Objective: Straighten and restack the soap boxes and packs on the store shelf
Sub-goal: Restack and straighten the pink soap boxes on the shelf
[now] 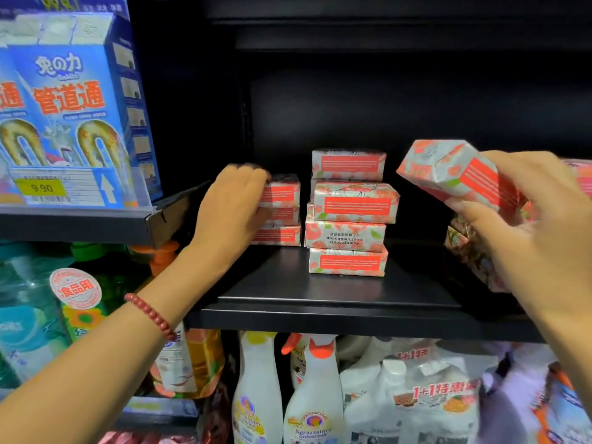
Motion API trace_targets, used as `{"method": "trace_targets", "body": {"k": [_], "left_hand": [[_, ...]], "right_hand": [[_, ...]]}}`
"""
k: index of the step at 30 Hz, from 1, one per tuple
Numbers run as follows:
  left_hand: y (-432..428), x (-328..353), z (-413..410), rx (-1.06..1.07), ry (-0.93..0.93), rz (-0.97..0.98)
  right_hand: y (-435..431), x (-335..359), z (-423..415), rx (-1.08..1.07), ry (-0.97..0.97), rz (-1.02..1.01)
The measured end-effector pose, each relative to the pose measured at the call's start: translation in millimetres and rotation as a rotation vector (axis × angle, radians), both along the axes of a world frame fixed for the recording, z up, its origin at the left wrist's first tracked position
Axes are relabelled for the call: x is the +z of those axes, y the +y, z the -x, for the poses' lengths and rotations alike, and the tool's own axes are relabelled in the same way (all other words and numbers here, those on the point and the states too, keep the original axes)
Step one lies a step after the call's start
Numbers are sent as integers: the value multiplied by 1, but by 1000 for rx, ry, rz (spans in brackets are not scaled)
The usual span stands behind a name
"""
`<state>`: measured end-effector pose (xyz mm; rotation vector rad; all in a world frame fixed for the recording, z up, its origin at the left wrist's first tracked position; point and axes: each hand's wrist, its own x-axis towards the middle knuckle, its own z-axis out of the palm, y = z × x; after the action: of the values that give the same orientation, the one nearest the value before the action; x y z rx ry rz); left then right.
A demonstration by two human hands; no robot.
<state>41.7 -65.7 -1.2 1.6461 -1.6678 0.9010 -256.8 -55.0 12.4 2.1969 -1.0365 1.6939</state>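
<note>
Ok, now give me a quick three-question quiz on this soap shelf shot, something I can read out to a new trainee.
1. True or false: the right hand holds a tilted soap box.
2. The left hand grips which? A) the left stack B) the middle stack C) a spray bottle below.
3. Fill in: in the middle stack, the box with upside-down print lies directly on the ___ box.
Key: 1 true; 2 A; 3 bottom box.
</note>
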Motion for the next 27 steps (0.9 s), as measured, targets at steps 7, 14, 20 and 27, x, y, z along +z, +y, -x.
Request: {"method": "trace_targets", "body": {"k": [7,14,20,27], "left_hand": [[52,-18,11,-119,179,84],[81,-44,25,-241,179,85],[86,-47,27,-305,165,51],[85,-52,33,-356,136,20]], "right_hand": [[-16,19,-24,54,114,62],[-33,29,-58,12,339,33],[-35,22,-63,5,434,8],[-38,22,-69,20,435,0]]}}
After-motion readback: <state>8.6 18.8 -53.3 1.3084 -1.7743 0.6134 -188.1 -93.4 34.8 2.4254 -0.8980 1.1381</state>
